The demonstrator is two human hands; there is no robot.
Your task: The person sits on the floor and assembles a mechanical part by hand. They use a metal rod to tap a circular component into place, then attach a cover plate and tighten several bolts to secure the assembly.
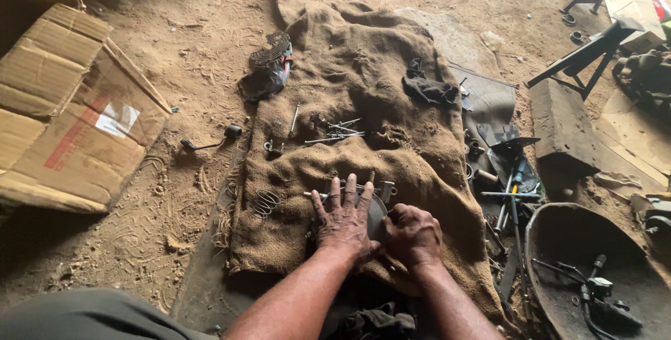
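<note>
Mostly hidden, a round metal part point(376, 213) lies under the flat, spread left hand point(344, 220) and the curled right hand point(414, 235).

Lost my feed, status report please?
Left hand flat on round metal part. Right hand grips its edge. Loose bolts beyond on burlap sack.

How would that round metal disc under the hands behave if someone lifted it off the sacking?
The round metal disc looks rigid, probably heavy for its size. The left hand lies flat on it; the right hand grips its edge. Lying flat on the burlap sack, it seems unlikely to roll.
</note>
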